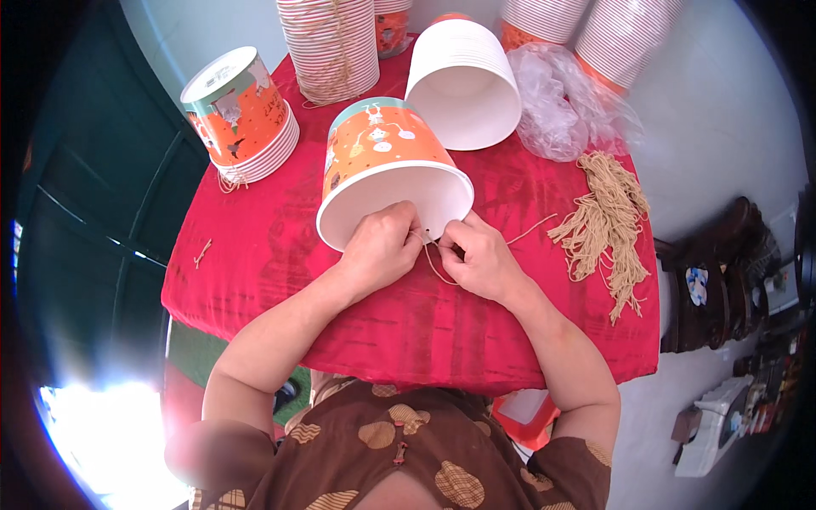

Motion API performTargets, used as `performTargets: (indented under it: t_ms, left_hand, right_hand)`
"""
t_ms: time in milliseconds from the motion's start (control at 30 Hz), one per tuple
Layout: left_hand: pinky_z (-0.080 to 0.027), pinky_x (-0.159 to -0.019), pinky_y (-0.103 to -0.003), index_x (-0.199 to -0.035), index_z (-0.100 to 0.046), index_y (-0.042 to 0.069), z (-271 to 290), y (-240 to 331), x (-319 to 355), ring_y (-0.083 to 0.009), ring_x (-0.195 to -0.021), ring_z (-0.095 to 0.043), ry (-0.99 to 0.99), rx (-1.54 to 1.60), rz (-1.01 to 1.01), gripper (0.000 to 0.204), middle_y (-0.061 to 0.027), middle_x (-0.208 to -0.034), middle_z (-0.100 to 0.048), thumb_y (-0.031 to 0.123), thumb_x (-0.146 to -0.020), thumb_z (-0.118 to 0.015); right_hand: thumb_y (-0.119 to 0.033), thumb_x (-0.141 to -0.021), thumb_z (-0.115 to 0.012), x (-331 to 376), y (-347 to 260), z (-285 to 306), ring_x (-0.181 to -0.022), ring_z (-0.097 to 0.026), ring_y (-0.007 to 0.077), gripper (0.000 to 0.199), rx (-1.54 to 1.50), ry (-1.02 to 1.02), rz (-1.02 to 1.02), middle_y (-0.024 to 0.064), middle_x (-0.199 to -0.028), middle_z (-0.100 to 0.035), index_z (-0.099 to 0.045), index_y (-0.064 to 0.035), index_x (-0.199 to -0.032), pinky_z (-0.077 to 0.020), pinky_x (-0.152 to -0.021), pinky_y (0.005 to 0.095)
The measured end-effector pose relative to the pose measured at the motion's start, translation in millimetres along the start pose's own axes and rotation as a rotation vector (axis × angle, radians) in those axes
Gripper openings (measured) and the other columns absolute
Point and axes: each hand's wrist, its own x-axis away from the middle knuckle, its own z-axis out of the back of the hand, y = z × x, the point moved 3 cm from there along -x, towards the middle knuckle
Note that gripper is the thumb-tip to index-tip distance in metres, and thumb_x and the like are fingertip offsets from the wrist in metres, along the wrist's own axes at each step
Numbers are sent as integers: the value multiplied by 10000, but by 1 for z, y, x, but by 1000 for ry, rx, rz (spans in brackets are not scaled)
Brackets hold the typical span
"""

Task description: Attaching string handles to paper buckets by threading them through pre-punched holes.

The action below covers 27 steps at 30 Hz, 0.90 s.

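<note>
An orange paper bucket [387, 136] with a green band and cartoon prints lies tipped on the table, its white mouth facing me. At the near rim my left hand [382, 242] is closed, its fingertips just inside the mouth and pinching a thin tan string [436, 269]. My right hand [480, 259] is closed beside it at the same rim, thumb and fingers pinched on the string. One loop of the string hangs below the rim between my hands, and a loose end runs out to the right. My fingers partly hide where string and rim meet.
A bundle of tan strings [605, 225] lies at the right on the red tablecloth [408, 340]. Orange buckets [242, 119] stand stacked upside down at the left. A white bucket [467, 85], tall bucket stacks [330, 47] and a crumpled plastic bag [565, 106] are at the back.
</note>
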Motion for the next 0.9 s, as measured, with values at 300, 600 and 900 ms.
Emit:
performTargets:
  t_ms: [300, 600, 900]
  left_hand:
    - [-516, -647, -458, -810, -555, -20, -2, 0, -3, -395, -713, -652, 58, -102, 6, 42, -204, -741, -634, 3, -819, -590]
    - [-483, -573, -344, -783, -577, -22, 4, -2, -4, -208, -593, -593, -57, 86, 48, 84, -95, -690, -621, 27, -832, -625]
    - [-459, -607, -275, -783, -593, -15, 3, 5, -9, -83, -671, -540, -322, 569, 385, 127, 0, -688, -570, 59, -875, -641]
  right_hand:
    - [63, -693, -610, 0, -4, 2, -742, -588, 372, 116, 39, -56, 15, 185, -856, -541, -519, 13, -746, -480, -627, 464]
    - [60, -688, -610, 0, -4, 3, -771, -582, 390, 103, 62, -98, 11, 209, -868, -538, -525, 43, -744, -481, -662, 474]
    - [55, -694, -608, 0, -3, 3, -796, -591, 403, 90, 79, -105, 10, 231, -886, -554, -548, 64, -762, -489, -680, 474]
